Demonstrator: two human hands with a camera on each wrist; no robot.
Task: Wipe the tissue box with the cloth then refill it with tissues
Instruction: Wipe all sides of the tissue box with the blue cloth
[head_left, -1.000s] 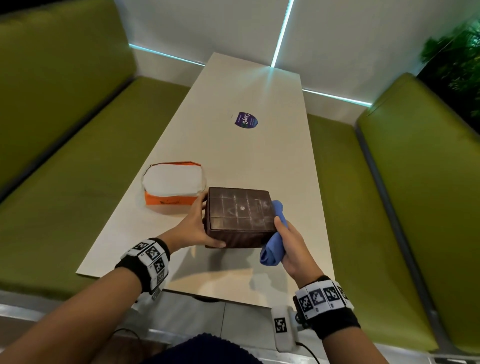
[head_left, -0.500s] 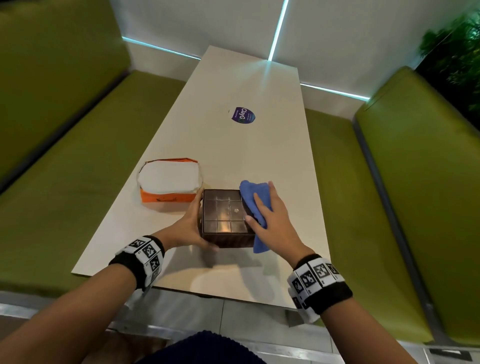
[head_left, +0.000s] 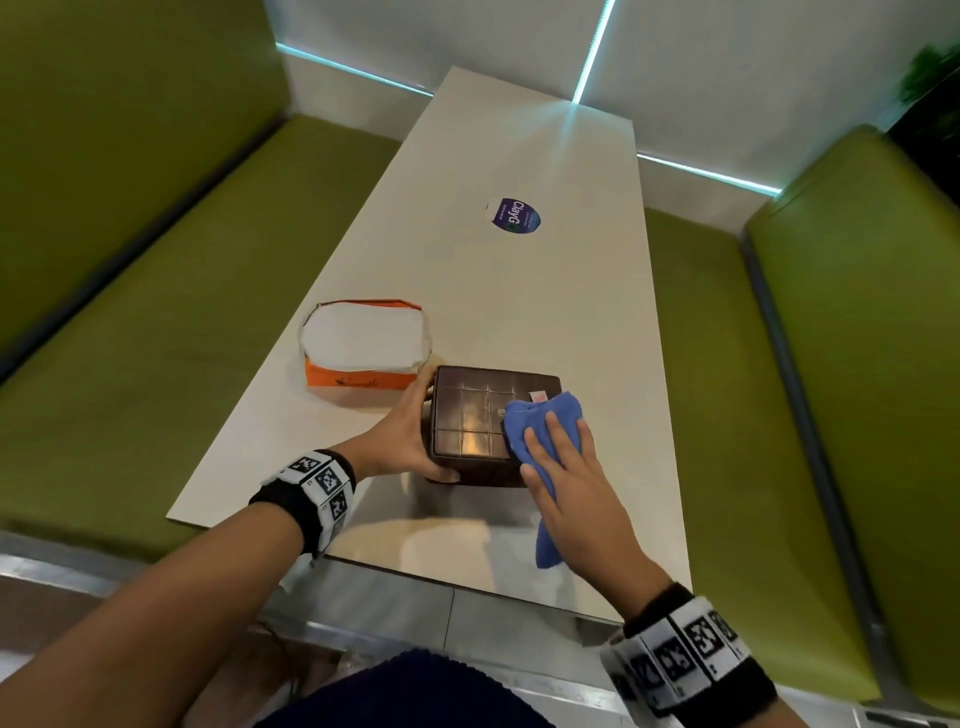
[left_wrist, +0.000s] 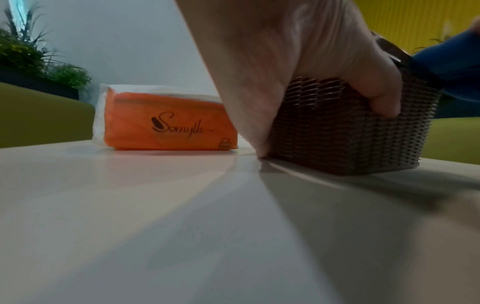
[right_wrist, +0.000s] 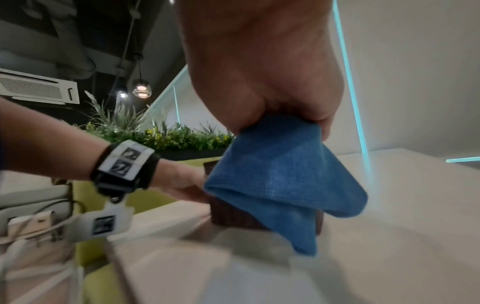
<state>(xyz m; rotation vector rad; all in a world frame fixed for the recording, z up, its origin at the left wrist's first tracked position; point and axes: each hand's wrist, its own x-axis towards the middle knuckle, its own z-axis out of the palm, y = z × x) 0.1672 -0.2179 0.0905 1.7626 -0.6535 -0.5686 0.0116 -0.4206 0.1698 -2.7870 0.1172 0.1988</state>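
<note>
Low in the middle of the head view, a dark brown woven tissue box with a glossy gridded top (head_left: 480, 415) stands on the pale counter (head_left: 545, 291) near its front edge. The person's left hand (head_left: 402, 441) grips the box's left side, thumb curled round the near wall and fingers wrapped round the far corner; from the left wrist view the thumb (left_wrist: 374, 88) presses into the wicker weave (left_wrist: 337, 131) while the heel of the hand touches the counter (left_wrist: 130, 205).

The right hand (head_left: 566, 478) lies flat on a blue microfibre cloth (head_left: 540, 421), its fingers straight and spread, pressing the cloth onto the right part of the box top. The cloth drapes over the box's right near corner and hangs down the side towards the counter; the right wrist view shows this hanging fold (right_wrist: 283, 181) covering most of the box (right_wrist: 233, 218) under the palm (right_wrist: 259, 72).

Just left of the box and a little farther back sits an orange plastic pack of white tissues (head_left: 363, 345), opened at the top, close beside the left fingers though I cannot tell if it touches them. Its side carries a dark script logo (left_wrist: 176, 123). Farther up the counter, centre of the frame, is a round purple sticker (head_left: 513, 215). Green padded benches (head_left: 156, 322) run along both sides.
</note>
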